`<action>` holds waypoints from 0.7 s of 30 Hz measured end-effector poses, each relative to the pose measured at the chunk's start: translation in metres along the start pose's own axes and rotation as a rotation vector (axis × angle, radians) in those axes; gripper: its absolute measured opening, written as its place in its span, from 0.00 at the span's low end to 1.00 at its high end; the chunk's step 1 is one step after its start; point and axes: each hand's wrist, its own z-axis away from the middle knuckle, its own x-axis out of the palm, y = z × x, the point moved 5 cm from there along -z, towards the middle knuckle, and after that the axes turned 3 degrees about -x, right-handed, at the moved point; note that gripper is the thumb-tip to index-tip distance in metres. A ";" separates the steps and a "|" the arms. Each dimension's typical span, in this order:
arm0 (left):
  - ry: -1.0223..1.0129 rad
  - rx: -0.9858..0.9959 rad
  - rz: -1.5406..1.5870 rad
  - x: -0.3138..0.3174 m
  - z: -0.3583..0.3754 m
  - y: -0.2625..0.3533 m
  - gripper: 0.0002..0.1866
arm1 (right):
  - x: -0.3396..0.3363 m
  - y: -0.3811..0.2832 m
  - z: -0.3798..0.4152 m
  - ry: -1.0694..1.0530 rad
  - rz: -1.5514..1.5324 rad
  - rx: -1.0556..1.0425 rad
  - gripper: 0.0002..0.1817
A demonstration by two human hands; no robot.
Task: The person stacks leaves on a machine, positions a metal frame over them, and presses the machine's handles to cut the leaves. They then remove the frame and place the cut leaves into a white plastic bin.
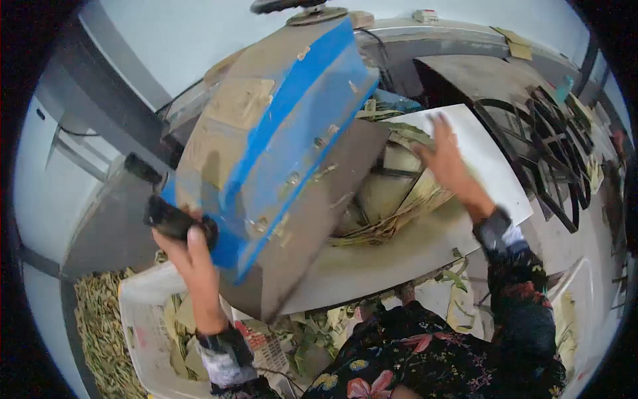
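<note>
My left hand [193,256] is closed around a black handle [169,218] at the lower end of a blue, dust-covered machine head [286,133]. That head is tilted over a flat brown-grey plate [325,213]. My right hand [452,163] is open and slightly blurred, its fingers stretched out above the white work surface [495,156]. Close to its fingertips lie long green leaves [407,132]. Between the plate and my right hand, a sheaf of pale dried leaves [399,216] lies around a dark-edged opening, partly hidden by the plate.
Black metal frames [548,146] are stacked on the right on a grey surface. A white crate [149,332] holding leaf pieces stands at lower left beside a heap of cut leaves [103,332]. Leaf scraps [312,342] lie below the table edge. A black wheel [282,5] tops the machine.
</note>
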 end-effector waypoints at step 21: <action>-0.604 1.073 -0.755 0.186 0.144 -0.029 0.25 | 0.033 0.055 -0.011 -0.373 -0.691 0.412 0.15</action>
